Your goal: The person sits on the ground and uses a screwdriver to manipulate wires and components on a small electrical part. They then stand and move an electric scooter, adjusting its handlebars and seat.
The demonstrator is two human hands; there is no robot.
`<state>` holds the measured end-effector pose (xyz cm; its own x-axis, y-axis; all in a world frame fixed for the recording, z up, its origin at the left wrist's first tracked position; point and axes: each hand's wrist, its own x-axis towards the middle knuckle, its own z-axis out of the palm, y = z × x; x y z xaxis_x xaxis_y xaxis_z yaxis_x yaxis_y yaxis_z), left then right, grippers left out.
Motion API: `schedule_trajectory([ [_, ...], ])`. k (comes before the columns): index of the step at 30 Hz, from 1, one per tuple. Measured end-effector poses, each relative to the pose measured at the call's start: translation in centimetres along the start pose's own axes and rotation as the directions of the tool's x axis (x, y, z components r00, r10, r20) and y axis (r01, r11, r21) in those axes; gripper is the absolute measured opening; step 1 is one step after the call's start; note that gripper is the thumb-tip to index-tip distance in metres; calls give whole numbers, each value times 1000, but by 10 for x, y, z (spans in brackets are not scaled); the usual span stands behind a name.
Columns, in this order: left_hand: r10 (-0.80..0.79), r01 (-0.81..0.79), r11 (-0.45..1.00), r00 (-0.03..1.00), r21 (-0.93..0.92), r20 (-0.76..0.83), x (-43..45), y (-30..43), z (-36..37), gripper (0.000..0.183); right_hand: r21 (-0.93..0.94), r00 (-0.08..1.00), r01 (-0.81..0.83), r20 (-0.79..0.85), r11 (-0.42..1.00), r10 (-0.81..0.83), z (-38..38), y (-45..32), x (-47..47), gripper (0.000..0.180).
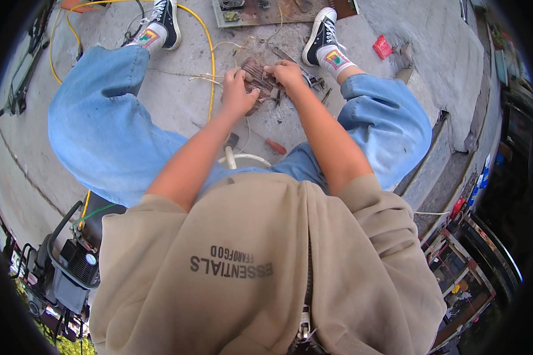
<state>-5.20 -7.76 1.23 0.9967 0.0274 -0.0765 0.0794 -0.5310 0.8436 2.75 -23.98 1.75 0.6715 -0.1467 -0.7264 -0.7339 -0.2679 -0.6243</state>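
Observation:
Both hands are on a reddish-brown, ribbed part [254, 71] with loose wires, which looks like a wound motor coil or stator. My left hand [240, 92] grips its left side, thumb and fingers spread around it. On the upper right, the fingertips of my right hand [288, 74] pinch its edge. Pale wires [204, 79] stretch out to the left of the part. Dark metal pieces [315, 82] lie just right of my right hand, partly covered by it. Nearer my body, a screwdriver with a red handle [275, 146] rests on the concrete.
A yellow hose [212, 57] curves across the concrete floor [182, 97] left of my hands. Beyond my feet lies a flat panel [253, 18] bearing scraps. A red object [383, 47] sits by broken concrete at right. An air compressor [77, 266] stands behind on the left.

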Motion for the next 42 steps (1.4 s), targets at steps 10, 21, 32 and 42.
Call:
schedule_trajectory([
  [10, 112, -106, 983, 993, -150, 34, 7, -29, -7, 23, -321, 941, 325, 22, 889, -337, 5, 10, -16, 31],
  [21, 115, -233, 943, 898, 238, 426, 47, 11, -45, 28, 96, 958, 220, 166, 971, -233, 0, 27, -4, 27],
  [32, -47, 30, 908, 998, 417, 30, 0, 48, -24, 32, 142, 940, 233, 221, 962, -260, -8, 12, -20, 22],
  [42, -120, 122, 989, 993, 86, -21, 5, 32, -10, 29, -296, 546, 816, 112, 497, -830, -2, 16, -77, 12],
])
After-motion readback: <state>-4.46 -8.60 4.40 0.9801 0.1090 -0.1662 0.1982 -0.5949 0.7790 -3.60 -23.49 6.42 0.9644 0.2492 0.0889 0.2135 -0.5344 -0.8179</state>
